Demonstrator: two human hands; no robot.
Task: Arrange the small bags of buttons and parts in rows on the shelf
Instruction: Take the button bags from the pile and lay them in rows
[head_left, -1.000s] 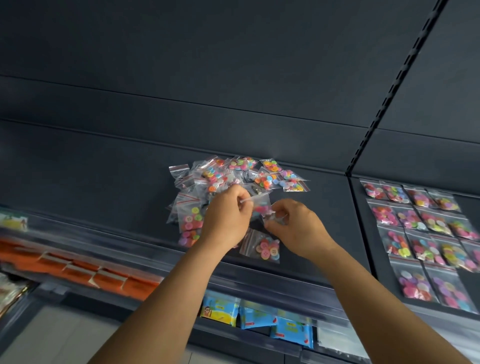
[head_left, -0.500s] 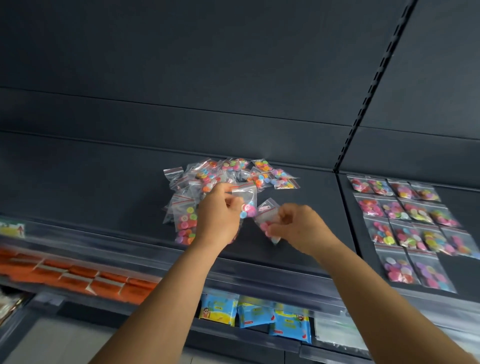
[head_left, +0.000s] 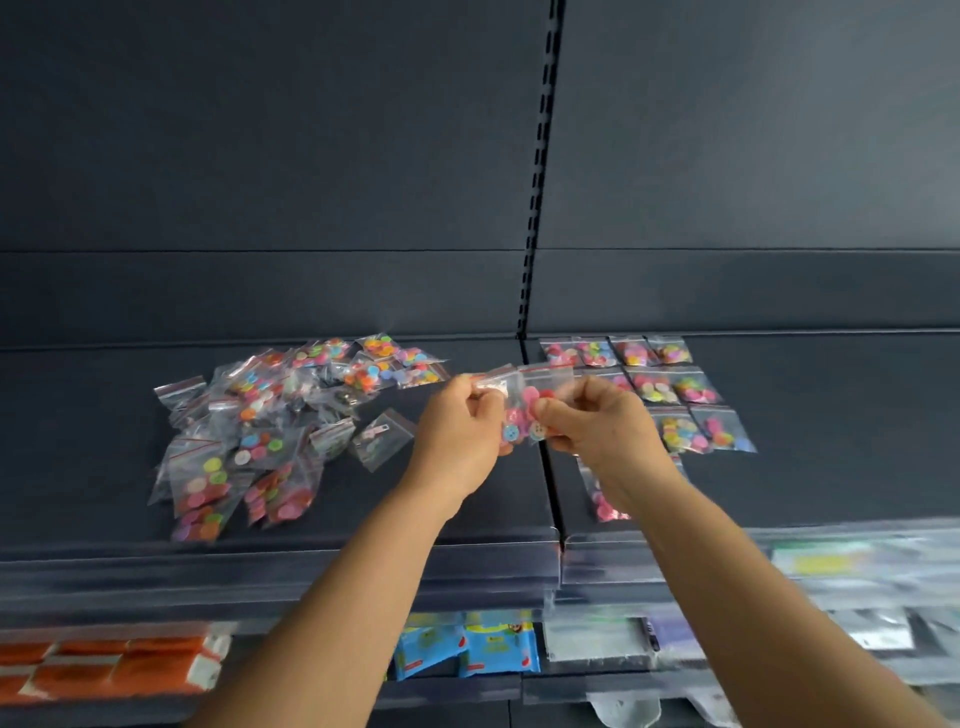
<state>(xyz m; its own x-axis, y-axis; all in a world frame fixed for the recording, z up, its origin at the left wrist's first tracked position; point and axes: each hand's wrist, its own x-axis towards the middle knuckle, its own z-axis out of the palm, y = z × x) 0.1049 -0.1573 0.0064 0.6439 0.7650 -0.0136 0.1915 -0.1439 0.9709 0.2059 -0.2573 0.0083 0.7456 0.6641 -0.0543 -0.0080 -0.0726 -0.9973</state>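
Your left hand (head_left: 457, 434) and right hand (head_left: 602, 431) both pinched small button bags (head_left: 524, 410) above the shelf (head_left: 467, 514), between the loose pile (head_left: 270, 426) and the arranged rows (head_left: 670, 387).

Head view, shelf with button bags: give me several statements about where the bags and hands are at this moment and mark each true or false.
1. Both hands hold small bags of buttons above the shelf. True: the left hand and right hand pinch the held bags.
2. The loose pile of bags lies right of the shelf divider. False: it lies left of it.
3. The arranged rows of bags sit on the right shelf section. True.
4. The packets on the lower shelf under the hands are green. False: the blue packets are there.
5. The left hand rests flat on the pile. False: it is raised, pinching a bag.
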